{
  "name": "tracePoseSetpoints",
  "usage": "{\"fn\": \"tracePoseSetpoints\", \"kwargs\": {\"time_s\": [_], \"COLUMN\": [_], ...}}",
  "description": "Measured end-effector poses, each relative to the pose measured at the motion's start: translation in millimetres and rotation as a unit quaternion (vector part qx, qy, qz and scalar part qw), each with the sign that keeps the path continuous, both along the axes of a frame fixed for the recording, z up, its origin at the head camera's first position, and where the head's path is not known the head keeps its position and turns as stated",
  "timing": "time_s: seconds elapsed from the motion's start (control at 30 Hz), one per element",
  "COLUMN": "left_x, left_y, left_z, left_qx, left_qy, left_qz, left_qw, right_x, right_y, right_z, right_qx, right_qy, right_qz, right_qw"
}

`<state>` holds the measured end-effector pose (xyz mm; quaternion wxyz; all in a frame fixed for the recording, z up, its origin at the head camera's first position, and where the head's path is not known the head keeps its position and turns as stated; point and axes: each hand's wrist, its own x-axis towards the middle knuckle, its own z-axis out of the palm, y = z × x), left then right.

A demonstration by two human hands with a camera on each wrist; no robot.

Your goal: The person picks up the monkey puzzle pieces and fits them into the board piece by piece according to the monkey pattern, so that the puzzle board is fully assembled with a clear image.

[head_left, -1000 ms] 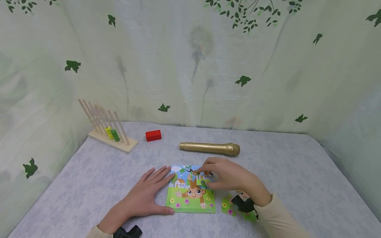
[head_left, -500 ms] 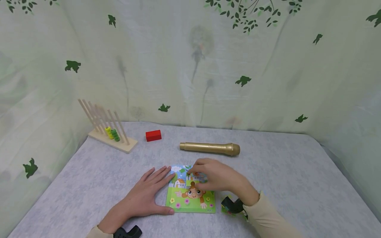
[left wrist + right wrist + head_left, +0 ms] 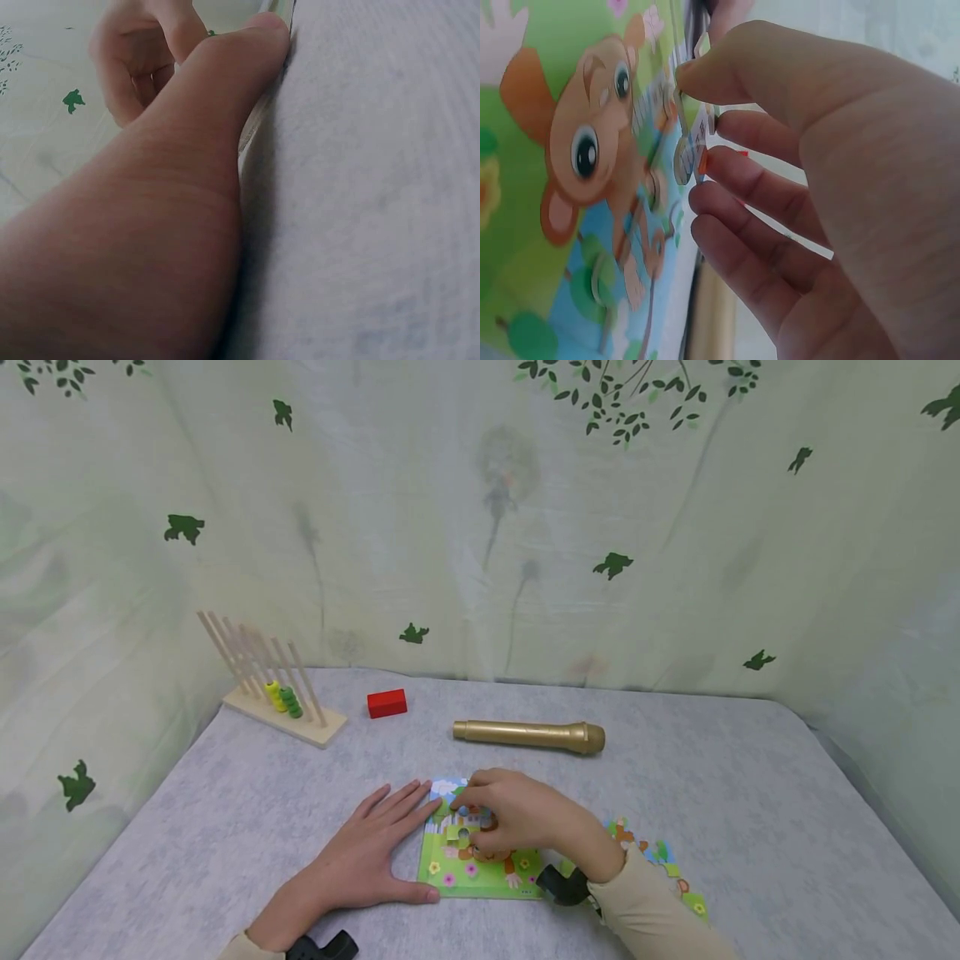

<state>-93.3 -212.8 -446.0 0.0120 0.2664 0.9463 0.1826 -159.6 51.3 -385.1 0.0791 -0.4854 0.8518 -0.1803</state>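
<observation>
A square puzzle board with a smiling monkey on green grass lies at the near middle of the table. My left hand rests at its left side, fingers spread, with fingertips and thumb at the board's edge. Over the upper left of the board, my right hand pinches a puzzle piece between thumb and fingers. In the right wrist view that piece is tilted and stands off the board's face. The right hand hides much of the board's upper right in the head view.
Loose puzzle pieces lie right of the board, partly behind the right forearm. A gold toy microphone lies beyond it. Farther back are a red block and a wooden peg stand with yellow and green beads. A printed curtain encloses the table.
My right hand has carried the puzzle piece leftward across the board and slightly nearer to me. More loose pieces show on the right. My left hand has stayed put.
</observation>
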Motion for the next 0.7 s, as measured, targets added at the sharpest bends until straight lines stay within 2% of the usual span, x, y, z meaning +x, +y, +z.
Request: {"fn": "tracePoseSetpoints", "kwargs": {"time_s": [0.33, 0.7], "left_x": [-0.5, -0.5], "left_y": [-0.5, -0.9], "left_z": [-1.0, -0.2], "left_qx": [0.007, -0.001], "left_qy": [0.006, 0.006], "left_qz": [-0.008, -0.006], "left_qw": [0.9999, 1.0], "right_x": [0.7, 4.1], "right_y": [-13, -19], "right_z": [-10.0, -7.6], "right_qx": [0.016, 0.036], "right_qy": [0.006, 0.025], "right_qz": [0.001, 0.004], "right_qw": [0.9999, 0.999]}}
